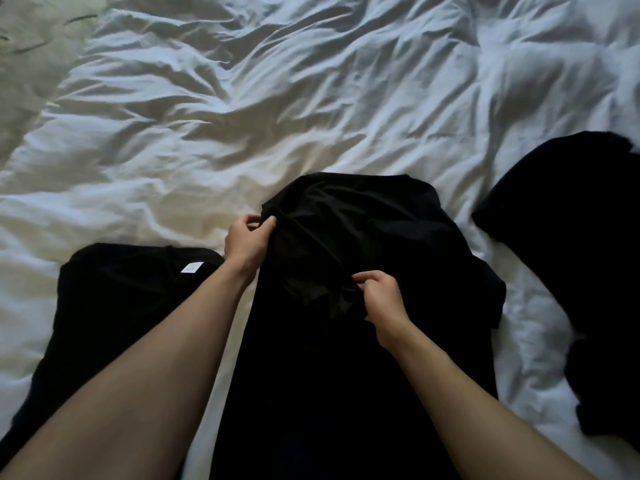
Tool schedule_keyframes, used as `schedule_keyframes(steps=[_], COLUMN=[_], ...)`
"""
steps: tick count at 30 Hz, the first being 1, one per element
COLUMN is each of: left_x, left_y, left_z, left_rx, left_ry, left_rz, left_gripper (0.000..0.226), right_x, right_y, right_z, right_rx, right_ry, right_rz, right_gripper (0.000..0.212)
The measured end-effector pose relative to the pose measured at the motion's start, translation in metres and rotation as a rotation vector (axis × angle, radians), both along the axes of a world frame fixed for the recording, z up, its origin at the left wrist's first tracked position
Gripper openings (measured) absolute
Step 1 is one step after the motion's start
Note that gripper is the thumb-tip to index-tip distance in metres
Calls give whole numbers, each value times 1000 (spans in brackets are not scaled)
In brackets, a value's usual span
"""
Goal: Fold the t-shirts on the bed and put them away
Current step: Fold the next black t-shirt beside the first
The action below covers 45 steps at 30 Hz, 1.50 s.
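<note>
Both hands' fingers, left hand and right hand, pinch the middle black t-shirt; neighbouring shirt's white label unreadable.

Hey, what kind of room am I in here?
Most likely a bedroom: a rumpled white duvet covers a bed, with black t-shirts laid out on it.

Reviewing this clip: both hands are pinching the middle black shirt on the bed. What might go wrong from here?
1. The left hand and right hand pinch only small bits of the middle t-shirt, which is bunched; the fold may come out crooked.
2. The rumpled white duvet gives an uneven base, so creases may set in.
3. The t-shirt on the left lies close by; dark fabrics could overlap unnoticed.
</note>
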State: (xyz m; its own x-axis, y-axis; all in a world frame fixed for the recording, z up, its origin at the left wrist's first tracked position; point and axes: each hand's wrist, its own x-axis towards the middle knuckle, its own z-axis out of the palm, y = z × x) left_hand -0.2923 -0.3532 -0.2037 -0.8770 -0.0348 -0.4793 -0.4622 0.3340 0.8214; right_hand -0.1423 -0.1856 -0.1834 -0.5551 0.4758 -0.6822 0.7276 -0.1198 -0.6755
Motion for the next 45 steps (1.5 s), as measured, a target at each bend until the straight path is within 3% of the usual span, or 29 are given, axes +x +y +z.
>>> schedule_keyframes(steps=[1, 4, 5, 7, 11, 15, 18, 20, 23, 25, 28, 31, 36, 40, 42, 45], left_x=[4, 14, 16, 17, 6, -1, -3, -9, -5, 13, 56, 105, 129, 141, 159, 188], left_y=[-1, -8, -11, -16, -14, -5, 0, -1, -2, -5, -20, -34, -53, -66, -73, -78], left_z=[0, -1, 1, 6, 15, 20, 20, 14, 15, 18, 17, 15, 17, 19, 18, 18], left_rx=[72, 249, 281, 323, 441, 568, 392, 177, -50, -198, -454, -644, -673, -661, -625, -526], left_ry=[-13, -148, -197, -270, -291, -310, -277, -67, 149, 206, 280, 217, 187, 128, 91, 50], left_rz=[15, 26, 13, -18, 27, 5, 29, 21, -82, -164, -288, -440, -386, -327, -290, -195], left_gripper=[27, 22, 15, 10, 18, 10, 10, 18, 29, 46, 84, 90, 51, 52, 51, 45], right_x=[2, 7, 8, 9, 13, 20, 18, 16, 14, 12, 8, 3, -13, -25, -32, -46], right_y=[1, -3, -6, -8, -3, 4, 1, 2, 3, 2, -9, -26, -49, -67, -74, -83], right_z=[2, 4, 4, 0, -2, -4, -1, 2, 7, 12, 19, 18, 9, 8, 8, 3], right_rx=[109, 285, 278, 196, -97, 189, 352, 447, 428, 551, 908, 978, 938, 1119, 1061, 952], right_ry=[-2, -4, -2, 28, 114, 39, -49, -86, -97, -134, -102, -11, 26, 161, 286, 288], right_rz=[37, 311, 372, 342, 49, 332, 493, 546, 580, 631, 632, 716, 889, 921, 1022, 1197], right_gripper=[22, 56, 57, 42, 23, 25, 38, 44, 52, 50, 47, 50, 50, 51, 56, 56])
